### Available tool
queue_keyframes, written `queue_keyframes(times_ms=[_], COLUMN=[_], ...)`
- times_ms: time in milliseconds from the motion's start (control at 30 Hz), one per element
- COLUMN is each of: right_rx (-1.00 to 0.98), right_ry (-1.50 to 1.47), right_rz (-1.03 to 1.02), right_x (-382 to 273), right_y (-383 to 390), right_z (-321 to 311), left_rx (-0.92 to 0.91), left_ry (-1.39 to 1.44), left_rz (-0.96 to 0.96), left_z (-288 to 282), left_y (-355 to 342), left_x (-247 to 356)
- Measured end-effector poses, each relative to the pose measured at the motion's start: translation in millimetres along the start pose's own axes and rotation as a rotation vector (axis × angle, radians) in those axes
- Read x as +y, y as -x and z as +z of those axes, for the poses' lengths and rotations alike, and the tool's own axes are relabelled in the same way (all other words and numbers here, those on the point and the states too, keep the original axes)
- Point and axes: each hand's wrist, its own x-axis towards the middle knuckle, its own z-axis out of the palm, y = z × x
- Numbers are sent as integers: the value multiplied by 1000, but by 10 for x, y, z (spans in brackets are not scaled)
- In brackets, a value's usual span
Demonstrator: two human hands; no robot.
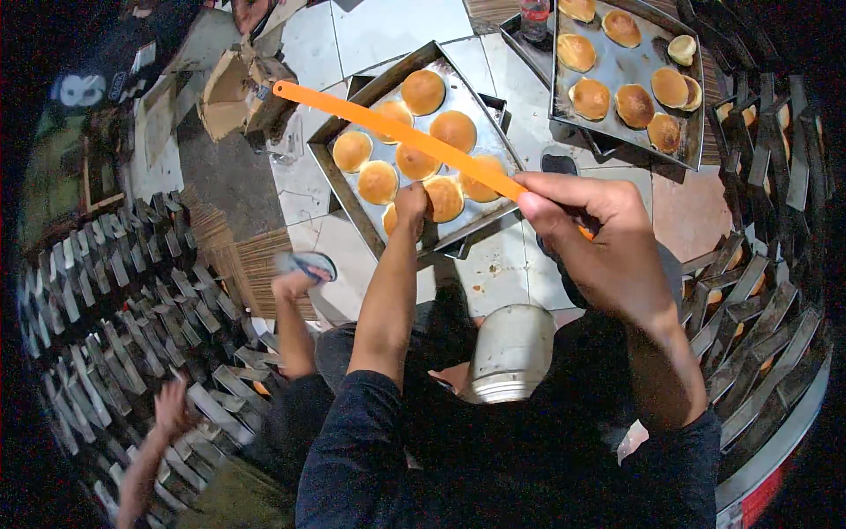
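Observation:
Raised over the tray, my right hand [599, 234] is closed round one end of a long, flat orange strip [397, 130] with a hole at its far tip, much like a hacksaw blade. Below the strip, a metal baking tray [330, 187] carries several round golden-brown buns [453, 131], a few partly covered by the strip. My left hand [411, 205] reaches down to the near side of this tray, its fingers curled in between a bun [443, 199] and another bun [389, 219]. What those fingers hold, if anything, is hidden.
A second tray [630, 141] of buns stands at the far right, with a bottle [534, 19] beside it. Stacked metal trays [132, 344] line the left and more racks [758, 326] the right. Near my legs is a metal can [513, 353]. Another person's hand [174, 407] shows at lower left.

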Motion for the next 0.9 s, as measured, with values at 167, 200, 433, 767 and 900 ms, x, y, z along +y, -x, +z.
queue_keyframes(times_ms=[167, 200, 433, 767, 900], right_rx=[3, 28, 17, 93, -8], right_ry=[-62, -59, -88, -166, -178], right_rz=[102, 72, 18, -50, 53], right_x=[6, 70, -10, 40, 70], right_y=[-17, -6, -3, -33, -47], right_z=[-56, -72, -27, 4, 46], left_rx=[125, 173, 434, -4, -219], left_ry=[38, 113, 400, 1952, 2260], left_rz=[229, 291, 247, -31, 50], left_z=[177, 243, 251, -510, -939], left_y=[381, 536, 751, 1287, 1937], left_x=[70, 154, -249, 416, 1300])
